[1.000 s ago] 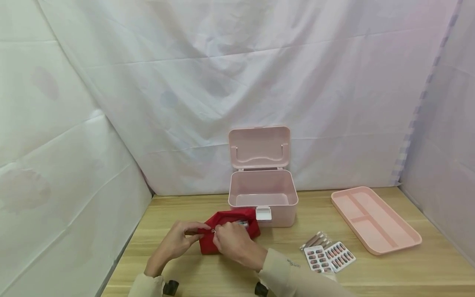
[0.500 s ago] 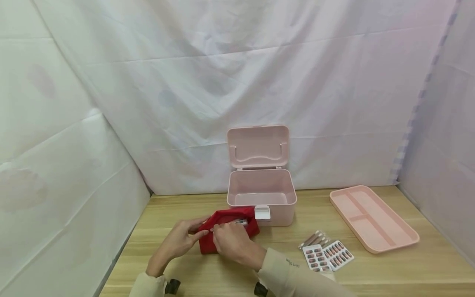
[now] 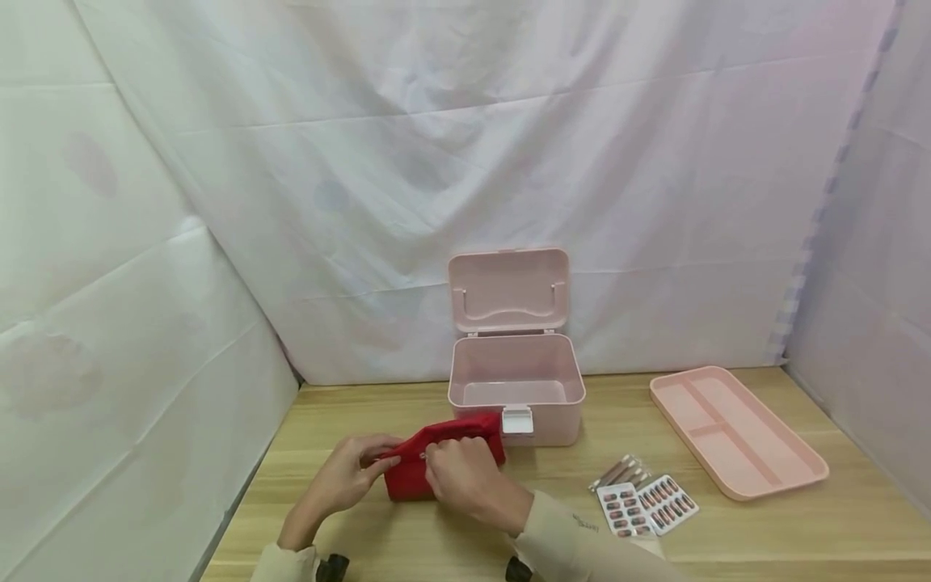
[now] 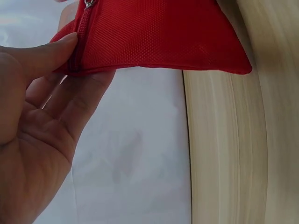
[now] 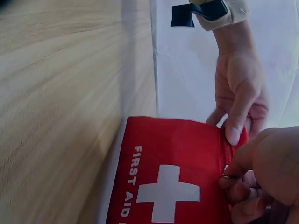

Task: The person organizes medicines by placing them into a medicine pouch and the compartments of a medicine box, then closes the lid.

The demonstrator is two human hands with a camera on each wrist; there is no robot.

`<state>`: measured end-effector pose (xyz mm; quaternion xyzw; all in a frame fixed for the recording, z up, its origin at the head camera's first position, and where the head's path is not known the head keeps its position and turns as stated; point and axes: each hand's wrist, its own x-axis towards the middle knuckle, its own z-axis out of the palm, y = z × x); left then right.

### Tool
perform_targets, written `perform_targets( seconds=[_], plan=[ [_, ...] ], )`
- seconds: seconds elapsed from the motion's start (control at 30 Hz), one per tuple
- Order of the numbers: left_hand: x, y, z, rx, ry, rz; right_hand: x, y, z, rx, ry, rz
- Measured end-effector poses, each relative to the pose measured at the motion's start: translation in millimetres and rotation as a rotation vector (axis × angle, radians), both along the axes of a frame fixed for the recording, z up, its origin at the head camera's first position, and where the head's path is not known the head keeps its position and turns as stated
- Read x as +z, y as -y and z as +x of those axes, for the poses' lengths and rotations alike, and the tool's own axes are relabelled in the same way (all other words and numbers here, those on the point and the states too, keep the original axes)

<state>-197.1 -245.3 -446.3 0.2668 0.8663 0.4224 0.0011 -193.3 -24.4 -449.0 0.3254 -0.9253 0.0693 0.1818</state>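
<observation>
A red first aid pouch (image 3: 407,482) stands on the wooden table before the pink box, its white cross and lettering showing in the right wrist view. My left hand (image 3: 347,475) pinches the pouch's left top corner between thumb and fingers, at the end of the zipper (image 4: 83,35). With curled fingers, my right hand (image 3: 469,482) pinches the small metal zipper pull (image 5: 227,177) near the pouch's top edge. The pouch's mouth gapes to the right of the slider, and the right hand hides part of it. What lies inside cannot be made out now.
Behind the pouch, a pink box (image 3: 560,424) stands with its lid (image 3: 509,283) raised. To the right lie a pink divided tray (image 3: 777,440), capsule blister packs (image 3: 667,503) and a pack of swabs (image 3: 618,470). White cloth hangs around the table (image 3: 349,400).
My right hand has moved slightly to the right along the zipper with the pull. The pouch's mouth has narrowed, and the contents glimpsed earlier are out of sight. The left hand keeps its hold.
</observation>
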Motion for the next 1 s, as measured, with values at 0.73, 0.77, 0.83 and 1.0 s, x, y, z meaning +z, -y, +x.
perform_targets(
  seconds=[0.73, 0.77, 0.83, 1.0],
  plan=[
    [-3.1, 13.8, 0.1, 0.036, 0.001, -0.025, -0.2, -34, 1.8, -0.006, -0.067, -0.005],
    [-3.7, 15.0, 0.5, 0.043, -0.001, -0.024, -0.1, -36, 1.3, -0.018, -0.064, 0.002],
    [-4.8, 17.7, 0.9, 0.062, -0.012, -0.026, 0.2, -40, -0.8, -0.04, -0.049, 0.007],
    [-2.7, 22.8, -0.1, 0.081, -0.052, -0.046, -0.8, -51, -6.3, -0.071, -0.075, -0.036]
  ],
)
